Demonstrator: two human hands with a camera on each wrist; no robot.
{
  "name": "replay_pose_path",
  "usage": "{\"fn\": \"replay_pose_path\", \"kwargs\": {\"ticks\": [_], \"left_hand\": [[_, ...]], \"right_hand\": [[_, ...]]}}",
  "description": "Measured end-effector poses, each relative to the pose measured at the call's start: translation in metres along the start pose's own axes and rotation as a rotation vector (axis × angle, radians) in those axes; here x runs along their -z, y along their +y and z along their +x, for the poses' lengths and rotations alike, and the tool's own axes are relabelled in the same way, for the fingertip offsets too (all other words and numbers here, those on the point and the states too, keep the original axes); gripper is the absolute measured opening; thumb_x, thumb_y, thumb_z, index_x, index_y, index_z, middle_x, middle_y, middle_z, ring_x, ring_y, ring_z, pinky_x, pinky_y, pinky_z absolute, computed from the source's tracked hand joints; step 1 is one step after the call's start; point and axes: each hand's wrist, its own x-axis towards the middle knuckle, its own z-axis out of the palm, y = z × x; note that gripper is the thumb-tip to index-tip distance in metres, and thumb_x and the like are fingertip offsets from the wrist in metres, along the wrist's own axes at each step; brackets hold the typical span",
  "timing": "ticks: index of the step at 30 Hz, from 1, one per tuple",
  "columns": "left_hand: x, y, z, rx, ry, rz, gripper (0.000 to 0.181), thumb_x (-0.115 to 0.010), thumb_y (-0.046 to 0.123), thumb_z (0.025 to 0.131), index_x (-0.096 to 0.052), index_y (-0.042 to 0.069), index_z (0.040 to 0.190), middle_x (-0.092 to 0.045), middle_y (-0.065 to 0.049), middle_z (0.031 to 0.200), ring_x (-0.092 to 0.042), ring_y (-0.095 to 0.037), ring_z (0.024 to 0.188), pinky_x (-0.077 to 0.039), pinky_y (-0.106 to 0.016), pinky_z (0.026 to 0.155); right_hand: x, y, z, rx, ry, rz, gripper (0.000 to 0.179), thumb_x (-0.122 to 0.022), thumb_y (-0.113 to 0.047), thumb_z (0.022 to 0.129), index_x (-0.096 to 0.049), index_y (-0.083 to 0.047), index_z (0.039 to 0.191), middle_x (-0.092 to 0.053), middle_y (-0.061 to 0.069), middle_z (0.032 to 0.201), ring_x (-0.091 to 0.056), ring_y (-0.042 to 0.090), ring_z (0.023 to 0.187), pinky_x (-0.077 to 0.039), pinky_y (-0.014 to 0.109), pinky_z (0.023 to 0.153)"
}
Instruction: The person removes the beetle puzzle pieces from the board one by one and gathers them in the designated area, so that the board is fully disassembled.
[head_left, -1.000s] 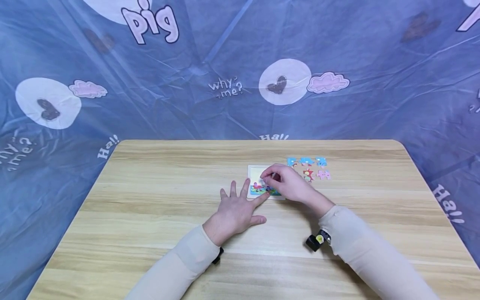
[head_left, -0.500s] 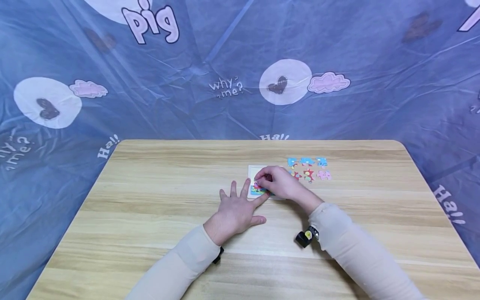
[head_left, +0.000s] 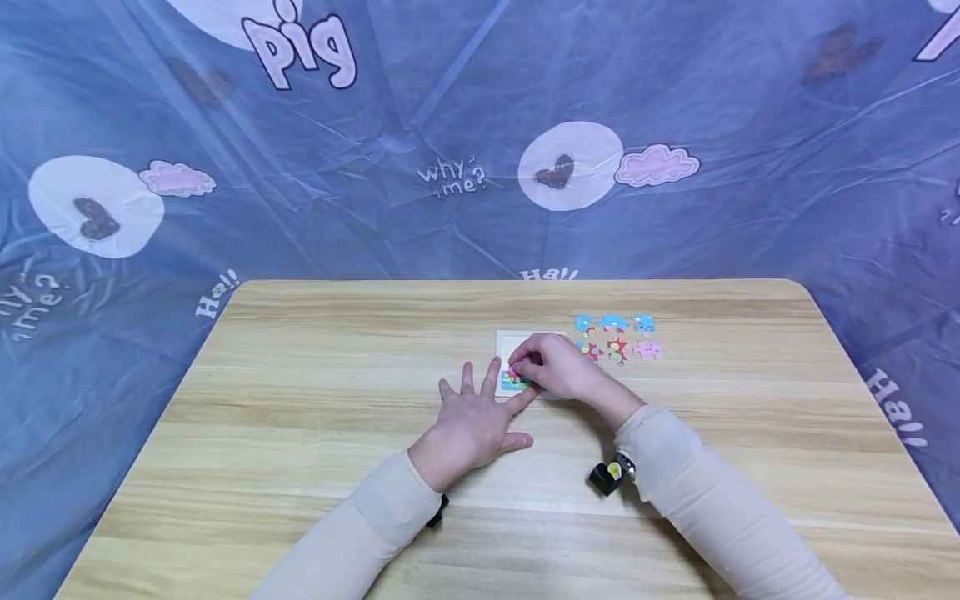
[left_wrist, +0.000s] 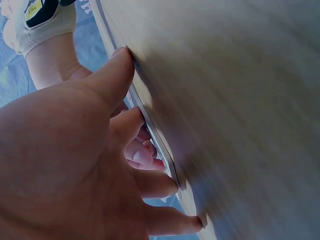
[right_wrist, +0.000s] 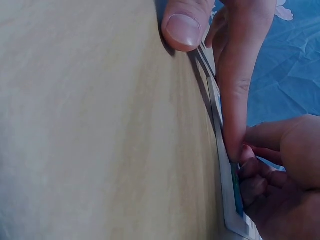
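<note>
A small white puzzle frame point(head_left: 506, 343) lies on the table, with colourful pieces point(head_left: 513, 382) fitted along its near side. My left hand point(head_left: 472, 423) is flat with spread fingers; its fingertips rest at the frame's left and near edges. My right hand point(head_left: 562, 365) reaches in from the right, thumb and index finger pinched together at a pink puzzle piece point(head_left: 513, 371) over the frame's left part. The left wrist view shows my right fingertips point(left_wrist: 142, 155) beyond the frame's edge. In the right wrist view, my left index finger point(right_wrist: 235, 120) lies along the frame's rim point(right_wrist: 227, 200).
Several loose puzzle pieces lie in two rows right of the frame: blue ones point(head_left: 613, 322) behind, red point(head_left: 617, 350) and pink ones point(head_left: 648, 350) in front. The wooden table point(head_left: 337, 333) meets a blue patterned cloth point(head_left: 375, 208) at the back.
My right hand has moved left over the frame, its fingertips now at the left part of the pieces, uncovering the red loose pieces. My left hand has stayed in place.
</note>
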Motion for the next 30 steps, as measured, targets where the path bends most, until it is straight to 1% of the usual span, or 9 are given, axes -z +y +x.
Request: {"fn": "replay_pose_path", "kwargs": {"ticks": [7, 10, 16, 19, 24, 26, 30], "left_hand": [[0.0011, -0.0006, 0.0002, -0.002, -0.006, -0.006, 0.072, -0.048, 0.076, 0.102, -0.023, 0.058, 0.167, -0.016, -0.014, 0.182, -0.028, -0.057, 0.16, -0.036, -0.079, 0.117], [0.0014, -0.0008, 0.0003, -0.001, -0.011, -0.013, 0.071, -0.048, 0.076, 0.102, -0.023, 0.058, 0.167, -0.016, -0.014, 0.182, -0.027, -0.057, 0.16, -0.036, -0.08, 0.117], [0.0023, -0.0007, 0.0005, -0.003, -0.019, -0.011, 0.071, -0.048, 0.076, 0.102, -0.024, 0.058, 0.166, -0.015, -0.014, 0.182, -0.027, -0.057, 0.161, -0.036, -0.08, 0.117], [0.0032, -0.0004, 0.0001, -0.004, -0.025, -0.007, 0.071, -0.048, 0.076, 0.102, -0.023, 0.058, 0.166, -0.015, -0.013, 0.183, -0.027, -0.057, 0.161, -0.036, -0.08, 0.117], [0.0048, -0.0006, -0.0003, -0.002, -0.029, -0.002, 0.072, -0.048, 0.076, 0.102, -0.02, 0.059, 0.166, -0.015, -0.013, 0.183, -0.028, -0.056, 0.161, -0.036, -0.079, 0.118], [0.0046, -0.0009, 0.0001, -0.002, -0.03, -0.003, 0.072, -0.048, 0.076, 0.102, -0.02, 0.06, 0.166, -0.015, -0.013, 0.183, -0.028, -0.055, 0.161, -0.036, -0.079, 0.118], [0.0036, -0.001, 0.0005, -0.001, -0.035, -0.006, 0.072, -0.048, 0.076, 0.102, -0.02, 0.06, 0.166, -0.015, -0.013, 0.183, -0.027, -0.055, 0.161, -0.036, -0.079, 0.118]], "right_hand": [[0.0007, -0.0054, 0.0028, -0.014, -0.019, -0.023, 0.013, -0.07, -0.011, 0.103, -0.081, -0.005, 0.106, -0.072, 0.002, 0.087, -0.061, 0.01, 0.077, -0.053, 0.032, 0.078], [0.0008, -0.0069, 0.004, -0.036, -0.024, -0.02, 0.013, -0.07, -0.012, 0.103, -0.081, -0.006, 0.104, -0.072, 0.001, 0.085, -0.062, 0.01, 0.076, -0.053, 0.032, 0.08], [0.0021, -0.0095, 0.0043, -0.061, -0.028, -0.012, 0.012, -0.068, -0.011, 0.103, -0.079, -0.008, 0.099, -0.069, -0.001, 0.08, -0.061, 0.01, 0.072, -0.051, 0.032, 0.077], [0.0021, -0.0089, 0.0038, -0.065, -0.019, -0.001, 0.01, -0.069, -0.011, 0.102, -0.078, -0.008, 0.098, -0.068, 0.001, 0.081, -0.061, 0.011, 0.072, -0.051, 0.031, 0.076], [0.0015, -0.0064, 0.0029, -0.066, 0.002, 0.026, 0.01, -0.07, -0.01, 0.103, -0.079, -0.008, 0.099, -0.07, 0.004, 0.09, -0.063, 0.01, 0.072, -0.054, 0.03, 0.075], [0.0017, -0.0063, 0.0021, -0.068, 0.004, 0.039, 0.01, -0.07, -0.01, 0.103, -0.079, -0.008, 0.099, -0.072, 0.003, 0.089, -0.063, 0.01, 0.07, -0.054, 0.031, 0.075], [0.0023, -0.0073, 0.0007, -0.079, -0.001, 0.074, 0.009, -0.071, -0.011, 0.102, -0.08, -0.008, 0.101, -0.074, 0.001, 0.082, -0.065, 0.01, 0.067, -0.056, 0.031, 0.074]]}}
